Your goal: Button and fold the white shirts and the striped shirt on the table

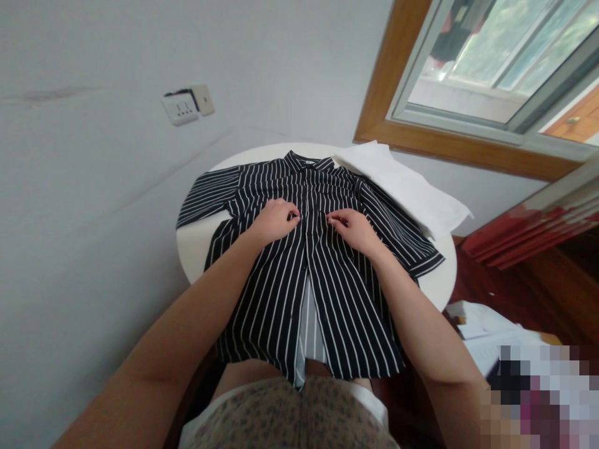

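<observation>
A black shirt with white stripes (pixel 281 280) lies front-up on a round white table (pixel 199 246), collar at the far side and hem hanging over the near edge. My left hand (pixel 276 221) rests on the shirt's left front panel, fingers curled and pinching the fabric by the button placket. My right hand (pixel 353 227) lies on the right front panel, fingers bent and pinching the fabric edge near the placket. The two hands are a short gap apart over the chest area.
A white folded cloth (pixel 407 184) lies on the table's far right, partly under the shirt sleeve. A wall socket (pixel 180 107) is on the grey wall. A wood-framed window (pixel 468 81) is at the right. Papers (pixel 482 330) lie low at the right.
</observation>
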Available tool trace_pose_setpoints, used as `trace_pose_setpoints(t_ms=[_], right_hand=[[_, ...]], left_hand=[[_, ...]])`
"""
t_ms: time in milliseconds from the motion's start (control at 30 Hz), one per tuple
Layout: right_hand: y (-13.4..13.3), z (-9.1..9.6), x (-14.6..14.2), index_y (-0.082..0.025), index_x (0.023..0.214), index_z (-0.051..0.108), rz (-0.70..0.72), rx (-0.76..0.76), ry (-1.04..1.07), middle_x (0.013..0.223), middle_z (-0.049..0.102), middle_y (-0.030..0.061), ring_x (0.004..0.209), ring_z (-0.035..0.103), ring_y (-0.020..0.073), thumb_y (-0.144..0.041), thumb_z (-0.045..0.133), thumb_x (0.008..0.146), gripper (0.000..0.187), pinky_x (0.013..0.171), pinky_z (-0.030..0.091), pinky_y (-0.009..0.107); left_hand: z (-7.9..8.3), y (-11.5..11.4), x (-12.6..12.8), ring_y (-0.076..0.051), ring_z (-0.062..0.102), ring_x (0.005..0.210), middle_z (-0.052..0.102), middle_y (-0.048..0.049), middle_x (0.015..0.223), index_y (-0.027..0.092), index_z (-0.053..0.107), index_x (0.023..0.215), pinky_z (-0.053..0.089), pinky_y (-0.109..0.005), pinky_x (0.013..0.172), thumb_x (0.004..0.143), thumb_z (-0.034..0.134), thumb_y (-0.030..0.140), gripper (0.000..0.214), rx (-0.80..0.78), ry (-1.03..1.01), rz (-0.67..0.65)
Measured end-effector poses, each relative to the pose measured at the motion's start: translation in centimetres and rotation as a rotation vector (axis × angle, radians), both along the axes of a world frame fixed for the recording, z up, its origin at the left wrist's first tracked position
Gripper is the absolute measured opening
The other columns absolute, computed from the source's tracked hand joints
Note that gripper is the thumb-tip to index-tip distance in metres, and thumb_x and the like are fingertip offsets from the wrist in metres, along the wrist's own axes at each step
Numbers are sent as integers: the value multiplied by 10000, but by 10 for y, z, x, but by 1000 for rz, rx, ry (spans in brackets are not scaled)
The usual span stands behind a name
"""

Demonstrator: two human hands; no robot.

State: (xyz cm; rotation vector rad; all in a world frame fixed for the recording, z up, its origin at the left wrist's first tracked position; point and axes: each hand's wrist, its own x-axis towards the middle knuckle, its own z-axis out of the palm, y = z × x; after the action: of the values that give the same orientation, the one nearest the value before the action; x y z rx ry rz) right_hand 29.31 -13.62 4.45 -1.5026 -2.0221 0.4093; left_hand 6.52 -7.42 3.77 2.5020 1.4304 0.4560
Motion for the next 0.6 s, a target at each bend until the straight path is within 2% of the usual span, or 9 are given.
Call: trace_pose_setpoints(t_ms=[67, 133, 200, 300, 433, 600], right_hand=[[-5, 1, 8, -168, 1201, 644, -72, 14, -192, 1200, 634, 112, 1154, 552, 242, -306, 548, 913, 334, 1053, 380, 409], [-10, -4, 9, -176, 1362, 524, -99, -92, -334, 1381, 508, 137, 1315, 415, 291, -452, 519, 921, 520, 1114, 296, 456], [-14, -13, 4, -209, 1470, 374, -121, -220, -417, 1524, 317, 129, 1421, 228, 331, -597, 440, 913, 682, 1143, 215, 510], [-14, -24, -8, -248, 1525, 223, -201, -303, -485, 1593, 95, 104, 1454, 38, 358, -708, 288, 901, 777, 1152, 95, 566], [1, -29, -12, -269, 1534, 170, -221, -307, -505, 1600, 33, 87, 1459, 1, 332, -746, 182, 888, 802, 1161, 54, 541], [30, -31, -8, -262, 1529, 202, -221, -272, -450, 1596, 65, 108, 1455, 33, 350, -741, 225, 887, 801, 1150, 102, 560]], left_hand=[[-3, 1, -3, -313, 410, 1295, 509, -126, 1375, 187, 567, 1282, 312, -472, 1086, 871, 486, 432, 486, 32, 137, 56], [-6, 0, -4, -348, 260, 1398, 316, -117, 1530, 213, 395, 1443, 245, -513, 1120, 894, 414, 525, 632, -61, 257, 93], [-8, -1, -2, -347, 131, 1448, 166, -92, 1590, 232, 258, 1508, 175, -539, 1144, 916, 302, 576, 686, -167, 333, 116], [-12, 0, 1, -318, 35, 1468, 59, -61, 1608, 255, 175, 1528, 93, -552, 1161, 924, 180, 602, 696, -212, 366, 148], [-19, 9, 2, -298, 3, 1471, 33, -48, 1609, 269, 167, 1528, 38, -547, 1167, 916, 114, 619, 706, -170, 348, 153], [-20, 31, 7, -325, 21, 1467, 45, -66, 1605, 254, 183, 1527, 50, -580, 1153, 918, 126, 608, 707, -166, 319, 194]])
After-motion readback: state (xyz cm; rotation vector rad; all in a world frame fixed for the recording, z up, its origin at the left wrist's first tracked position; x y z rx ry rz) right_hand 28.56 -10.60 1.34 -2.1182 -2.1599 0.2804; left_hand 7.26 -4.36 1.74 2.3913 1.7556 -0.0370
